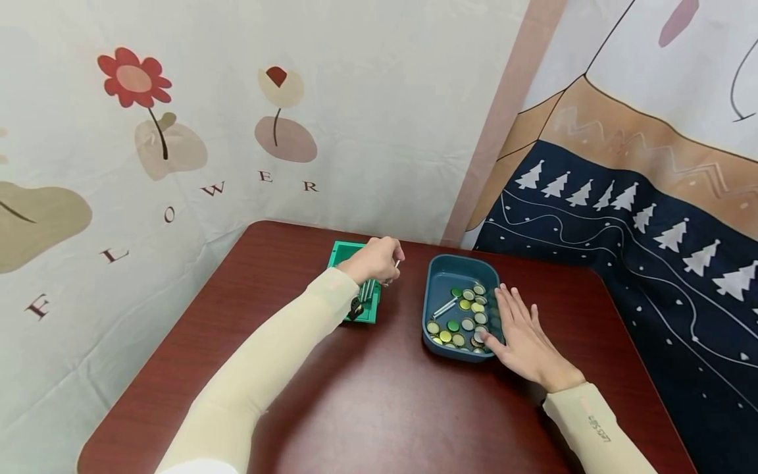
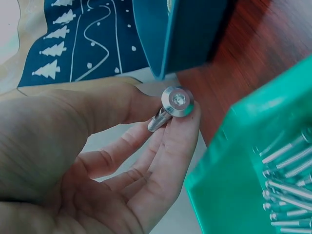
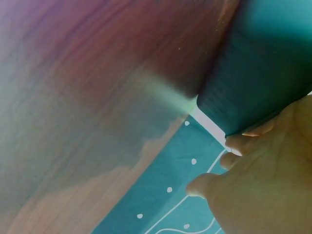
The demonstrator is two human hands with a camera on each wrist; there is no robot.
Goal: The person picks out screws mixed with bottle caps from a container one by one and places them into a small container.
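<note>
My left hand (image 1: 377, 259) is over the green tray (image 1: 339, 253), pinching a silver bolt (image 2: 176, 101) between thumb and fingertips. The bolt's round, flat head with a socket recess faces the left wrist camera. Inside the tray lie several long silver bolts (image 2: 287, 187), partly hidden by the hand in the head view. My right hand (image 1: 529, 342) has its fingers straight along the right side of the blue bin (image 1: 453, 263), its thumb over the rim. The bin holds many green, yellow and silver bottle caps (image 1: 468, 324) and a few silver bolts (image 1: 444, 307).
Both containers stand on a reddish-brown table (image 1: 379, 408), the tray left of the bin with a gap between them. A small black object (image 1: 356, 309) is at the tray's near end. Printed cloths (image 1: 367, 118) hang behind and to the right of the table.
</note>
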